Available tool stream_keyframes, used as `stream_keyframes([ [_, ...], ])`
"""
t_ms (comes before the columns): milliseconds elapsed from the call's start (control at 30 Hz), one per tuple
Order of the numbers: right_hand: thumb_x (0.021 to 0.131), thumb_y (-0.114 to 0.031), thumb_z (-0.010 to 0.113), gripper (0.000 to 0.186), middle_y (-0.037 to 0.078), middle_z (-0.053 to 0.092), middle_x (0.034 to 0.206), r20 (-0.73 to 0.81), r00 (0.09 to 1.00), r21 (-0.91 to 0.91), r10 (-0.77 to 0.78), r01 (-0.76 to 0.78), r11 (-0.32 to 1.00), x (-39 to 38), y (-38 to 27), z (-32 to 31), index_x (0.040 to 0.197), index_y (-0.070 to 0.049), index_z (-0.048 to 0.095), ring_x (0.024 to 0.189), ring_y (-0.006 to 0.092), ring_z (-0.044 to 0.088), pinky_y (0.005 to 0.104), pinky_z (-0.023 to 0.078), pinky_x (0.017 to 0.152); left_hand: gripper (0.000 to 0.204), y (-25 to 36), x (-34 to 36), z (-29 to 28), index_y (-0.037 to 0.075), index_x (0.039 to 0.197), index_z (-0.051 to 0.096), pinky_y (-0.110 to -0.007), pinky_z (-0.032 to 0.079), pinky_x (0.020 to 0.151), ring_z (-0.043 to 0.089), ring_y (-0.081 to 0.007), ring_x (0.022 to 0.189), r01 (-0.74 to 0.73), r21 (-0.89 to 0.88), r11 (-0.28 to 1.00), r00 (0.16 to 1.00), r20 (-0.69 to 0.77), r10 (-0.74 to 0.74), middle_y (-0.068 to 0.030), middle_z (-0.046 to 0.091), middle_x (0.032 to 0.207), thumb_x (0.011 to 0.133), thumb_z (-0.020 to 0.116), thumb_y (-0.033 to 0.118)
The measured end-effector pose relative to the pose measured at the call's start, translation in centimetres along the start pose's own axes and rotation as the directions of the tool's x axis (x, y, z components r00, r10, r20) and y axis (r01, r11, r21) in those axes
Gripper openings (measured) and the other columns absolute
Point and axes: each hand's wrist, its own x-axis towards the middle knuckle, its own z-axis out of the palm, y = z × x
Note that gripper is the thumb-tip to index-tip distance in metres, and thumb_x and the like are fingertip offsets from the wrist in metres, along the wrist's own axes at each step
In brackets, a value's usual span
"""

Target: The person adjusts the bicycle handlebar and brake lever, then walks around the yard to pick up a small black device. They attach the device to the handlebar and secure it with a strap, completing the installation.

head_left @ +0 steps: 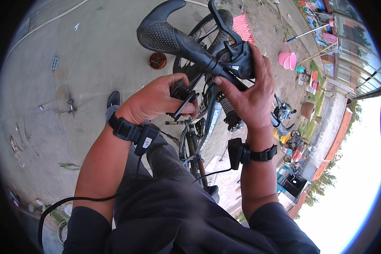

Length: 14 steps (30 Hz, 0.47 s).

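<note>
A bicycle stands in front of me, with its textured black handlebar grip (167, 36) toward the top of the view. Beside the grip a black brake lever (219, 19) curves out from a dark shifter housing (241, 63). My right hand (256, 91) is closed round this housing and the handlebar, thumb on the near side. In my left hand (158, 97), just below the grip, the fingers pinch a small black part with a flat loop (185, 103); its exact kind is unclear. The blue and black frame (209, 127) and fork spring (227, 108) lie beneath my hands.
A rusty round tin (157, 60) sits on the concrete left of the front wheel (184, 67). Loose metal parts (71, 106) and a grey block (54, 63) lie farther left. To the right are a pink bucket (286, 60) and the other handlebar end (279, 125).
</note>
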Motion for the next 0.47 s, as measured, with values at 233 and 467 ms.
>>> stream_keyframes([
  [233, 0.067, -0.038, 0.097, 0.096, 0.019, 0.065, 0.119, -0.001, 1.000, 0.020, -0.026, 0.026, 0.999, 0.0, 0.0, 0.0, 0.147, -0.002, 0.057, 0.109, 0.0382, 0.062, 0.0482, 0.049, 0.100, 0.032, 0.4, 0.9, -0.2, 0.002, 0.111, 0.064, -0.029, 0.057, 0.072, 0.068, -0.0154, 0.076, 0.109, 0.031, 0.994, 0.991, 0.077, -0.111, -0.0062, 0.069, 0.091, 0.086, 0.083, 0.008],
  [467, 0.072, -0.037, 0.097, 0.097, 0.017, 0.066, 0.118, 0.006, 0.998, -0.004, -0.067, 0.067, 0.998, 0.3, 0.0, -0.4, 0.151, -0.001, 0.054, 0.110, 0.0341, 0.068, 0.0434, 0.053, 0.100, 0.031, 1.8, -0.4, 1.3, 0.003, 0.113, 0.065, -0.028, 0.054, 0.068, 0.067, -0.0139, 0.072, 0.171, 0.212, 0.962, 0.982, -0.115, -0.149, -0.0061, 0.070, 0.090, 0.089, 0.082, 0.011],
])
